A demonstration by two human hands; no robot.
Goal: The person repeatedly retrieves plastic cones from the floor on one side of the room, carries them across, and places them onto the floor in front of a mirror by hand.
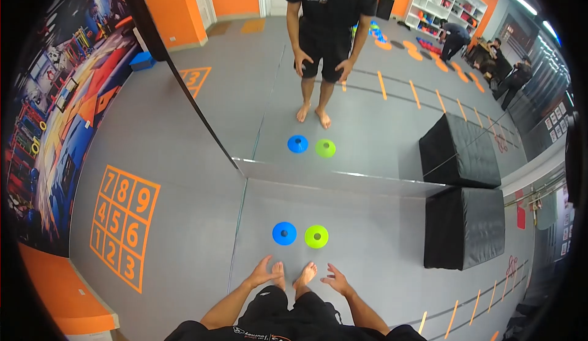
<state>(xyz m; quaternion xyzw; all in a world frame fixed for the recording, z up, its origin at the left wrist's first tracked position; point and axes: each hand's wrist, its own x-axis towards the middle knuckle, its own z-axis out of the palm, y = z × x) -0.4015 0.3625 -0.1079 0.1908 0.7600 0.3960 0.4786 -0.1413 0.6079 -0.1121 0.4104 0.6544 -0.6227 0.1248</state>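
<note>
Two disc cones lie side by side on the grey floor in front of my bare feet. The blue disc cone (284,234) is on the left and the yellow-green disc cone (316,243) on the right, with a narrow gap between them. My left hand (262,272) hangs in the air above my left foot, thumb and fingers apart, holding nothing. Out to the right of my right foot, my right hand (336,278) is likewise empty with its fingers spread. Neither hand touches a cone.
A large mirror (361,151) stands just beyond the cones, reflecting me, the cones and several people. On the right a black padded block (456,228) sits against it. An orange number grid (125,228) marks the floor at left. Orange ladder lines (452,319) run at lower right.
</note>
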